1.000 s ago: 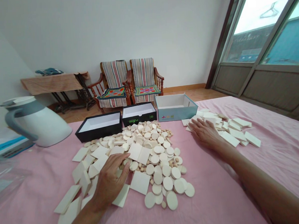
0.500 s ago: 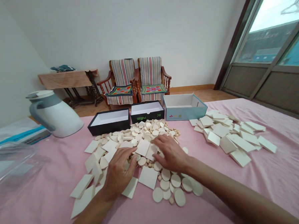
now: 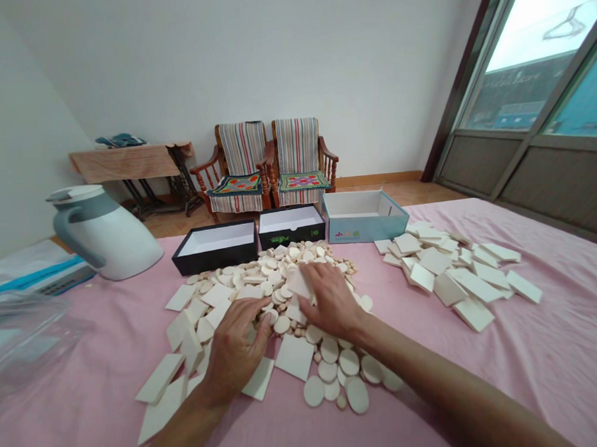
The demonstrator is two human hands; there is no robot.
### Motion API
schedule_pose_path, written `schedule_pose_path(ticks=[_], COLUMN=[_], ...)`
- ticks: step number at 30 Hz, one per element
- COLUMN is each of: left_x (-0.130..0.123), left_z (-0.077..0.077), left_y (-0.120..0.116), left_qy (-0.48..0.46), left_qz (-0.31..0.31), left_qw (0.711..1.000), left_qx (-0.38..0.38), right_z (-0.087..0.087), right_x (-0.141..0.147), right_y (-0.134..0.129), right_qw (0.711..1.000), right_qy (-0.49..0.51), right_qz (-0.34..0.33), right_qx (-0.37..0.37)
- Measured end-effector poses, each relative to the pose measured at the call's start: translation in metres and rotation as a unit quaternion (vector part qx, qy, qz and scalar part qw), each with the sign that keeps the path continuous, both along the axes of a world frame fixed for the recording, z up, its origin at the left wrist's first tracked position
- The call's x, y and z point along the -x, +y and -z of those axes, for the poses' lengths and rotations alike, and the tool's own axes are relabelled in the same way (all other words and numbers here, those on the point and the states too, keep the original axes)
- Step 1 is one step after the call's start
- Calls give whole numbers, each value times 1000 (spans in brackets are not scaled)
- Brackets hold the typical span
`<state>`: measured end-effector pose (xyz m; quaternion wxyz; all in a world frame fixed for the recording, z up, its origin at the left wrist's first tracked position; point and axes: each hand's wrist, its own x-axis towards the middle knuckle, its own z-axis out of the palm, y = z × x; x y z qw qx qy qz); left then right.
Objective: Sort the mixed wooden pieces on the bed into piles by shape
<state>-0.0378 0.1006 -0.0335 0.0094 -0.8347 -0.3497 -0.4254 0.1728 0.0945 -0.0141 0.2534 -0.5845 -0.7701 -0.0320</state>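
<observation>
A heap of pale wooden discs (image 3: 276, 278), square tiles and small beads spreads over the pink cloth before me. My right hand (image 3: 330, 298) is closed on the edge of a square wooden tile (image 3: 298, 283), lifted and tilted above the heap. Another tile (image 3: 296, 312) lies just under its thumb. My left hand (image 3: 242, 336) rests at the heap's near left side, thumb and fingers apart, with discs close to its fingertips. Between my wrists a larger square tile (image 3: 295, 357) lies flat, beside loose discs (image 3: 350, 361).
Behind the heap stand two black boxes (image 3: 215, 256) (image 3: 293, 237) and a light blue box (image 3: 366, 226). A pile of square tiles (image 3: 448, 262) lies to the right. On the left are a white jug (image 3: 122, 236) and a clear plastic container (image 3: 24, 338).
My right hand has taken hold of a square tile that lay on the heap and raised it, tilting it. My left hand stays almost where it was. The view has shifted slightly.
</observation>
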Motion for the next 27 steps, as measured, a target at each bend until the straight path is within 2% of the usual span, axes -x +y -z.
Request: schedule_pose_path(ticks=[2,4,7,9,10,12,13,15,17,19,21,23,27], left_x=[0,0,-1,-2,-2,-2,-2,-2,-2,-2,-2,-2,-2], left_z=[1,2,3,3,3,3,3,2,2,2,1,1,1], left_y=[0,1,1,1,1,1,1,1,1,1,0,0,0], left_qy=[2,5,9,8,8,8,9,10,8,6,6,6,3], left_qz=[-2,-1,-1,-3,-4,-5,-5,-7,-9,-11,-12,-12,-12], left_qw=[1000,1000,1000,1000,1000,1000,1000,1000,1000,1000,1000,1000,1000], left_qx=[-3,-4,-2,-2,-2,-1,0,2,1,0,2,6,6], right_z=[-3,-4,-3,-2,-3,-4,-5,-7,-8,-9,-8,-5,3], right_x=[-39,-87,-155,-182,-187,-178,-166,-128,-84,-44,-14,6,21], right_y=[-2,-3,-5,-6,-6,-6,-6,-8,-13,-19,-23,-24,-19], right_qw=[997,985,942,912,906,922,942,982,997,997,995,994,994], right_qy=[1,-26,-65,-67,-60,-33,-13,31,62,45,-5,-57,-79], right_qz=[71,172,330,403,416,377,325,179,41,-41,-64,-54,-15], right_qx=[-1,6,14,-23,-49,-83,-83,-48,5,56,74,75,71])
